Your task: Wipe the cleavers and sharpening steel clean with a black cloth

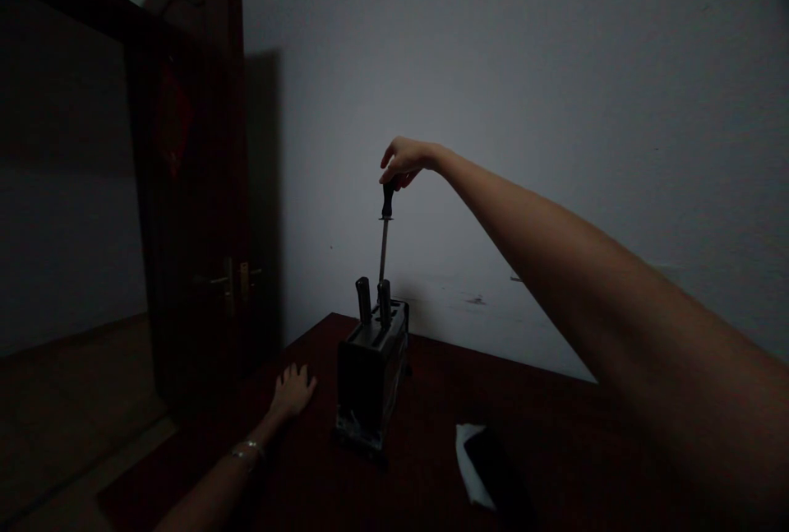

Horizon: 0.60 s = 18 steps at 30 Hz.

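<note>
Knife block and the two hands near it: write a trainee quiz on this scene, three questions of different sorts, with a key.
1. Multiple choice. What does the right hand hold?
A) a door handle
B) a rod with a black handle
C) a bracelet

2. True or false: the left hand grips the knife block.

3. Count: besides the rod's own handle, how many knife handles stand up from the top of the block?

Key:
1. B. The fingers are at the upper end of its handle.
2. False. The left hand is on the table with fingers spread, beside the block and apart from it.
3. Two.
</note>
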Tool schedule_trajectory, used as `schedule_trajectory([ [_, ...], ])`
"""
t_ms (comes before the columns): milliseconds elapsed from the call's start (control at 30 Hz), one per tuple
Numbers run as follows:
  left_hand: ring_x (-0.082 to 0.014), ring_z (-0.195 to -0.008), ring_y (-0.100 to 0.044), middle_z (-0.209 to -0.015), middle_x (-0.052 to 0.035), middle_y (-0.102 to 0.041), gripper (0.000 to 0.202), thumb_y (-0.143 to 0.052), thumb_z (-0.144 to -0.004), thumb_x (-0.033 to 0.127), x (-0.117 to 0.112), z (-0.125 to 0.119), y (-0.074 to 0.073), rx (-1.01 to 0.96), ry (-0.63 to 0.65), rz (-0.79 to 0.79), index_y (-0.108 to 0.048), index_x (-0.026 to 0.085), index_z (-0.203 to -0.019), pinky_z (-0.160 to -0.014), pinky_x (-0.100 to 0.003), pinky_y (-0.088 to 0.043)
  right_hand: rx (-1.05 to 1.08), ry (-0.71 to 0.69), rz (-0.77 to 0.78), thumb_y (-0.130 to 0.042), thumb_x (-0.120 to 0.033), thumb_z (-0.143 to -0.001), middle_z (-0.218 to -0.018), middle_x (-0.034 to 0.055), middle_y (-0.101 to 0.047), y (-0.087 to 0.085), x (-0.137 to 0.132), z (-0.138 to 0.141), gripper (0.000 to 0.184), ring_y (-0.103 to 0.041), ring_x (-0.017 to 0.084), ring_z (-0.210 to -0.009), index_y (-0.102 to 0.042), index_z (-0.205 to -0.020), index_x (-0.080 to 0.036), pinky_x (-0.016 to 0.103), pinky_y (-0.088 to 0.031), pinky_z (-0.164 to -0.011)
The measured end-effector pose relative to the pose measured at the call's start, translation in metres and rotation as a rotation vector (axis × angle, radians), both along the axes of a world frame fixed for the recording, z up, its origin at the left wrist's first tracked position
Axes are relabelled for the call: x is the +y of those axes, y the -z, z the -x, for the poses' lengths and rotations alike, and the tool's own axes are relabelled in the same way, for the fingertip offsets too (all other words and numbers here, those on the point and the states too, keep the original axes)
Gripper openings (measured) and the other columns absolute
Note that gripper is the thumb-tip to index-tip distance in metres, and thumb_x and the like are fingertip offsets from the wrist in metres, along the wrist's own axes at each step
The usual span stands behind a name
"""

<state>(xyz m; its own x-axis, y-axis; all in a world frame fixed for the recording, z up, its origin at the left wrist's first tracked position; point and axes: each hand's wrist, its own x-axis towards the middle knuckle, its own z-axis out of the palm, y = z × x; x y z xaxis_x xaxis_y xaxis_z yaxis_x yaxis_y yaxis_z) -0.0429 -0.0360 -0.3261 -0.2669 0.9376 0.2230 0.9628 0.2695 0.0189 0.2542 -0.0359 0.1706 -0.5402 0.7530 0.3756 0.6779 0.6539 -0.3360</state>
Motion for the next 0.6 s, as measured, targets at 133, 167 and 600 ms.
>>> schedule_trajectory([
  [133, -0.0301, -0.122, -0.033, -0.132, -0.0195, -0.038, 0.056, -0.025, -0.084, 0.042, 0.002, 0.002, 0.002, 0.007, 0.0, -0.015, -0.041, 0.01, -0.126, -0.096, -0.044, -0.025, 0.078, 0.032, -0.067, -0.069, -0.017, -0.068, -0.096, 0.0169, -0.064, -0.023, -0.017, -0.018, 0.055, -0.065, 0.024, -0.082, -0.045, -0.114, 0.0, 0.035, -0.054, -0.071],
  [167, -0.0301, -0.123, -0.033, -0.132, -0.0194, -0.037, 0.056, -0.025, -0.084, 0.042, 0.003, 0.003, 0.003, 0.002, -0.002, -0.015, -0.041, 0.01, -0.127, -0.096, -0.044, -0.025, 0.086, 0.046, -0.087, -0.067, -0.018, -0.069, -0.098, 0.0175, -0.063, -0.028, -0.021, -0.025, 0.052, -0.064, 0.024, -0.085, -0.046, -0.113, 0.002, 0.034, -0.053, -0.073],
  [600, -0.0188, -0.087, -0.061, -0.094, -0.0056, -0.067, 0.03, -0.044, -0.071, 0.025, -0.005, 0.013, -0.021, -0.409, 0.019, -0.258, -0.066, 0.015, -0.089, -0.073, -0.023, -0.046, -0.056, 0.259, 0.018, -0.07, -0.023, -0.066, -0.088, 0.0133, -0.067, -0.02, -0.081, -0.142, 0.038, -0.065, 0.022, -0.083, -0.061, -0.095, 0.001, 0.031, -0.054, -0.075],
])
